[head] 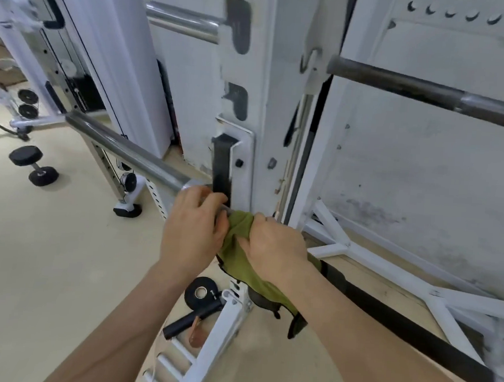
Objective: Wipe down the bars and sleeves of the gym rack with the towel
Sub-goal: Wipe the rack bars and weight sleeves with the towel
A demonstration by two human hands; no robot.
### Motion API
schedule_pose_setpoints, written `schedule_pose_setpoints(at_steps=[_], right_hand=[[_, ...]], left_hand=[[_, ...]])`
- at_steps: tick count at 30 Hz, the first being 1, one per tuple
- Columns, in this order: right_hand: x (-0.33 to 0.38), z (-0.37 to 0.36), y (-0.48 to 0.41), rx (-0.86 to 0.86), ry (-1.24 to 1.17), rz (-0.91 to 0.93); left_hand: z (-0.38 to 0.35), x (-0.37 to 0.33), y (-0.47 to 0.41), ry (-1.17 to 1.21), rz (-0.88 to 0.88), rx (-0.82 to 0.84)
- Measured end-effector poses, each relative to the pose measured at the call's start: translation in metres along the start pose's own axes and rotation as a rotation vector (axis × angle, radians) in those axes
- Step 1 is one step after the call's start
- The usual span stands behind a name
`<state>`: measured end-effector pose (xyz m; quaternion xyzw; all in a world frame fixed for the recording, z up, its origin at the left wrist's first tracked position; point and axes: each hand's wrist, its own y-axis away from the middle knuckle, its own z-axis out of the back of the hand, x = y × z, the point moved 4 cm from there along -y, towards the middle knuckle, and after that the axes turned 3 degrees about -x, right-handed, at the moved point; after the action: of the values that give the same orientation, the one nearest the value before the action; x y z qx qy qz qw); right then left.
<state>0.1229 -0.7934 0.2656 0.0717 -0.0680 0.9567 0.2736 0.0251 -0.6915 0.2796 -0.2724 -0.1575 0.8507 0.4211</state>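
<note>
A green towel [245,265] is wrapped around the lower barbell right beside the white rack upright [245,101]. My right hand [273,246] grips the towel around the bar. My left hand [194,228] curls round the bar at the collar, where the chrome sleeve [122,149] runs off to the left. The bar's black padded part [408,333] extends down to the right. A second chrome sleeve [182,22] and a dark bar [416,89] sit higher on the rack.
A black dumbbell [33,165] lies on the beige floor at left. A small black plate [200,291] and a handle lie near the rack's base. White frame struts [388,266] run along the wall at right. A cable machine stands at far left.
</note>
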Motion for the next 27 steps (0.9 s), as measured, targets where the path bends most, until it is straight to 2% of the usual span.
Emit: schedule_pose_setpoints(at_steps=[2,4,6,9,14,16,21,24,27], right_hand=[[0.023,-0.004,-0.024,-0.001,-0.024,-0.04],[0.034,-0.006,-0.038,0.013,-0.037,-0.076],[0.035,-0.007,-0.04,0.011,-0.004,-0.073],[0.023,-0.004,-0.022,0.03,0.031,-0.062],[-0.032,0.005,0.03,0.243,0.064,-0.244],[-0.034,0.005,0.024,0.332,0.091,-0.263],[0.021,-0.008,-0.039,0.174,0.016,-0.261],[0.034,-0.012,-0.04,0.015,0.112,-0.235],[0.02,-0.006,-0.013,0.025,0.148,-0.167]], left_hand=[[0.003,0.028,-0.016,-0.039,0.034,-0.017],[-0.003,0.042,-0.031,-0.037,0.024,0.068],[-0.012,0.044,-0.041,-0.056,-0.067,0.182],[-0.02,0.043,-0.048,-0.115,-0.117,0.261],[-0.029,0.037,-0.049,-0.049,-0.096,0.254],[-0.03,0.038,-0.053,-0.022,-0.108,0.247],[-0.031,0.04,-0.058,0.044,-0.108,0.243],[-0.03,0.042,-0.057,0.087,-0.101,0.228],[-0.028,0.041,-0.057,0.079,-0.102,0.232]])
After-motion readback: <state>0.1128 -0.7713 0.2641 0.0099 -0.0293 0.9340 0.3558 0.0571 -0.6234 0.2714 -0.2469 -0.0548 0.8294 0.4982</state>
